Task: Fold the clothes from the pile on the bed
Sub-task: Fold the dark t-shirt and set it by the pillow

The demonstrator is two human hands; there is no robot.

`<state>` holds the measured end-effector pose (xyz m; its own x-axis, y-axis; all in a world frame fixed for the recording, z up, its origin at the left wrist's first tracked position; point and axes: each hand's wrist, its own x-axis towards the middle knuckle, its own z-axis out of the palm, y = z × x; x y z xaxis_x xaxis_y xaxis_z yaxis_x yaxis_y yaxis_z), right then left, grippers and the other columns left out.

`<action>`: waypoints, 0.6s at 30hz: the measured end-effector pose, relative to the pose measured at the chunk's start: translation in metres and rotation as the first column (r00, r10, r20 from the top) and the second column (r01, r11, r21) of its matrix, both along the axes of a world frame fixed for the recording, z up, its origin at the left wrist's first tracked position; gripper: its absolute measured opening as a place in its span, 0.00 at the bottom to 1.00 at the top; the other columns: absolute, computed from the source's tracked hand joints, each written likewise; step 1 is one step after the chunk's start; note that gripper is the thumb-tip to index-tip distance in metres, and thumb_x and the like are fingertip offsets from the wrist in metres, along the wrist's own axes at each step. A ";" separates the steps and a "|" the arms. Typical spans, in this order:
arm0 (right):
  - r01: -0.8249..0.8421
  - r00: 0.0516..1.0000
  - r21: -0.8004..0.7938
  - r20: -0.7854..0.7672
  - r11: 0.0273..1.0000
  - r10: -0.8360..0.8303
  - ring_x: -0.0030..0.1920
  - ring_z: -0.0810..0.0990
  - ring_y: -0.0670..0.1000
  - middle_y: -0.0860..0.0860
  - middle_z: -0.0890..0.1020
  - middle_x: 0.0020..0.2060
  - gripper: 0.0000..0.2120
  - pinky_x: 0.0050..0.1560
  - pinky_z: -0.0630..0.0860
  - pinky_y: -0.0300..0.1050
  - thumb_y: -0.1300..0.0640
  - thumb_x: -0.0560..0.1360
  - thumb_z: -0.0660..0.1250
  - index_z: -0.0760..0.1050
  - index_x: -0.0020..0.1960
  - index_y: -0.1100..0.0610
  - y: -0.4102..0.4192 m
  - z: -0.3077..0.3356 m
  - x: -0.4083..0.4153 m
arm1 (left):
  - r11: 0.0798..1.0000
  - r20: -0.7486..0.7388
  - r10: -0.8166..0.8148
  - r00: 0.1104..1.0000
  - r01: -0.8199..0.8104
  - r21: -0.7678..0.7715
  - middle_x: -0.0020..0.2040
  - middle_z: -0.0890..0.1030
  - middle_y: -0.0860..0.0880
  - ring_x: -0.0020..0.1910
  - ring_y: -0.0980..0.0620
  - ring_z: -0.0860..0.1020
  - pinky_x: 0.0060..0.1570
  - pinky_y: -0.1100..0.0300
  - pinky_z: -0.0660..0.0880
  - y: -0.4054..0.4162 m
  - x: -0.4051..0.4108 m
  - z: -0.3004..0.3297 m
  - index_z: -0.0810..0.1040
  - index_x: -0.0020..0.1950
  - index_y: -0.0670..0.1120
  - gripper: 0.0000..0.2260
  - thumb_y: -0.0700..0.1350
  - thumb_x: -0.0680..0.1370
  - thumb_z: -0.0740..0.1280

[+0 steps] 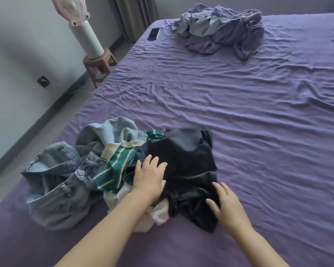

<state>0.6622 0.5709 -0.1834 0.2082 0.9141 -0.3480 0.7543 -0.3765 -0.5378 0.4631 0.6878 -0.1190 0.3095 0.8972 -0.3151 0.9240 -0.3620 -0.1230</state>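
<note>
bed (239,112): right side and near end cut by the frame edges; far right corner out of view.
pile (123,166): lower layers hidden under the dark garment (183,160) and jeans (62,189); number of pieces cannot be told.
white garment (158,211): mostly covered by the left forearm and the dark cloth; kind unclear.
left hand (149,178): palm side hidden against the fabric.
right hand (228,207): underside not visible.
forearms: cut by the bottom edge.
fan (73,8): top cut by the upper edge.
dark flat object (154,34): too small to identify.
crumpled bedding (220,27): folds hide its shape.
</note>
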 end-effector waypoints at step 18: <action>0.423 0.881 0.456 -0.410 0.783 -0.237 0.43 0.79 0.41 0.43 0.81 0.44 0.14 0.43 0.74 0.32 0.64 0.74 0.67 0.76 0.47 0.43 0.005 0.220 0.050 | 0.975 0.893 0.217 0.393 -0.124 -0.183 0.47 0.77 0.48 0.48 0.53 0.74 0.46 0.71 0.66 0.027 -0.007 0.142 0.72 0.50 0.43 0.01 0.41 0.80 0.62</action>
<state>0.7123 0.5763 0.0368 0.4960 0.8664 0.0569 0.3905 -0.1641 -0.9059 0.4561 0.7147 0.0233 0.2974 0.9546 -0.0167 0.5202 -0.1474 0.8412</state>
